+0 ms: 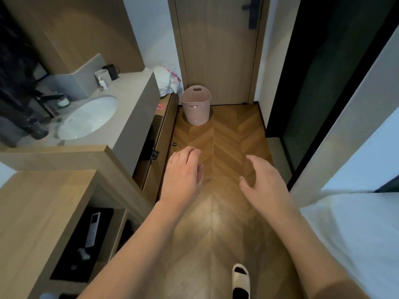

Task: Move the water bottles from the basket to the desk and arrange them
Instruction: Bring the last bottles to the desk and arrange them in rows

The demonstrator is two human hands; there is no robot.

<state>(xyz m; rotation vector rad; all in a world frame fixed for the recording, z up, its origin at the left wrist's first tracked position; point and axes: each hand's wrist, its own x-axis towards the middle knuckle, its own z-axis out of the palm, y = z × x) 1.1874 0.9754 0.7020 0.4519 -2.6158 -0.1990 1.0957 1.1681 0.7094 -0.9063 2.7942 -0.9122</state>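
A pale pink basket [196, 106] stands upright on the wooden floor at the far end of the corridor, in front of a closed door. Its inside is hidden from here, and no water bottles are visible. My left hand [183, 173] and my right hand [262, 180] reach forward over the floor, well short of the basket. Both hands hold nothing and their fingers are apart. A wooden desk surface [36, 208] lies at the near left.
On the left is a grey counter with a white sink [88, 118], a black tap and two cups [106, 75]. A white bag [167, 79] sits beside the door [218, 50]. A bed [356, 234] fills the right. A slipper [240, 279] is on the floor.
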